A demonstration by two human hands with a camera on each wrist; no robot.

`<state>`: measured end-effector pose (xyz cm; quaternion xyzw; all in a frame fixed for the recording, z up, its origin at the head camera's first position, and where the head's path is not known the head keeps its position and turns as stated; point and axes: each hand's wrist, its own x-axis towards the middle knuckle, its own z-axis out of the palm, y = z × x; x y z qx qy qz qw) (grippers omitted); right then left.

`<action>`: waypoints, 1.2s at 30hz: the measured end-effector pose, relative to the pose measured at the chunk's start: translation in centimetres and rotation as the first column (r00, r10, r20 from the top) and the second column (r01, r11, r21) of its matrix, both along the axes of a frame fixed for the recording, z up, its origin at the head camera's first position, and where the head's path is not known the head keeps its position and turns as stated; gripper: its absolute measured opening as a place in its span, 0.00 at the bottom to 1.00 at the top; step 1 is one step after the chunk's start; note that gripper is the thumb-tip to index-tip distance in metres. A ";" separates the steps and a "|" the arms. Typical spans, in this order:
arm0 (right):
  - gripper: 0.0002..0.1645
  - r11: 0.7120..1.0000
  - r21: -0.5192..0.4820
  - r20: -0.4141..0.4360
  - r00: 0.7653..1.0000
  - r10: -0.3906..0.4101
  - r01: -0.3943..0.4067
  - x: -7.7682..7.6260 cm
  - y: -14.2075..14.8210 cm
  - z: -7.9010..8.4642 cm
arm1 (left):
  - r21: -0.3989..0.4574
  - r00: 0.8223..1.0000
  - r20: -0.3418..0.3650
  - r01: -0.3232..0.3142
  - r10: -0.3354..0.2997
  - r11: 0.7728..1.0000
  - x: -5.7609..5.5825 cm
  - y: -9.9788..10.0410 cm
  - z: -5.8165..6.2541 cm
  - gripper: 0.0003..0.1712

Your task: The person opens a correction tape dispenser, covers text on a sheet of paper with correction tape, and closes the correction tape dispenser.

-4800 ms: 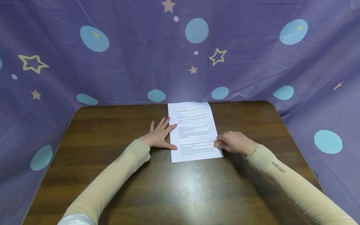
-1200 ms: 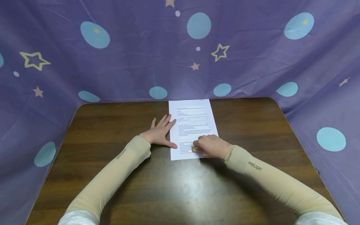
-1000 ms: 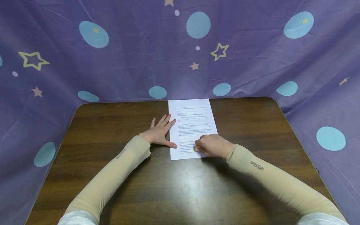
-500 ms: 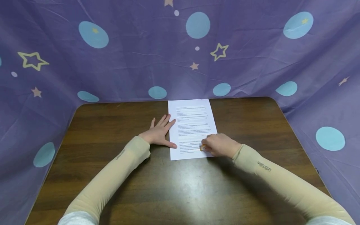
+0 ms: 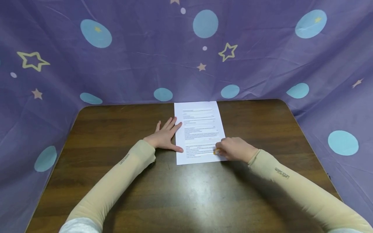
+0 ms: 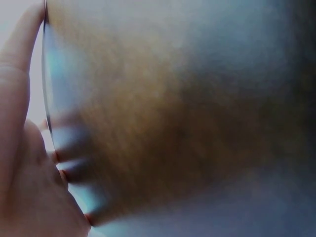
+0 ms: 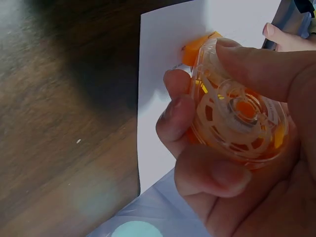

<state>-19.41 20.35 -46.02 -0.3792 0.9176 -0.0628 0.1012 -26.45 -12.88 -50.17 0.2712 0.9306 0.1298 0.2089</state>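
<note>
A printed sheet of paper (image 5: 199, 127) lies flat on the table, its far edge close to the curtain. On its left margin rests my left hand (image 5: 163, 138), fingers spread straight and thumb on the paper. My right hand (image 5: 235, 149) grips a correction tape dispenser (image 7: 237, 111) with a clear case and orange wheels inside. Thumb and curled fingers hold it from both sides in the right wrist view. Its orange tip is at the lower right text lines, though whether it touches is hard to tell. Pale strips run between several lines of print.
The brown wooden table (image 5: 122, 191) has rounded far corners. A purple curtain (image 5: 131, 58) with blue dots and stars hangs along the back and both sides. The left wrist view is mostly blurred tabletop.
From the sheet's right edge, my right hand went left to the middle of the lower text. Over the last second it has slid rightward with the correction tape dispenser. My left hand stays put.
</note>
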 end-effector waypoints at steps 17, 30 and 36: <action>0.08 0.998 0.019 0.017 0.998 -0.056 0.056 0.2 2.3 0.0 | 0.001 1.000 -0.012 0.002 -0.002 1.000 0.0 0.0 0.2 0.75; 0.09 0.998 -0.029 0.001 0.998 -0.057 0.057 0.4 3.4 -0.1 | 0.004 1.000 -0.007 0.010 -0.010 1.000 0.1 0.3 0.3 0.75; 0.13 0.999 -0.038 -0.029 1.000 -0.006 0.005 0.3 3.1 0.2 | 0.005 1.000 0.001 0.008 -0.008 1.000 0.1 0.4 0.6 0.74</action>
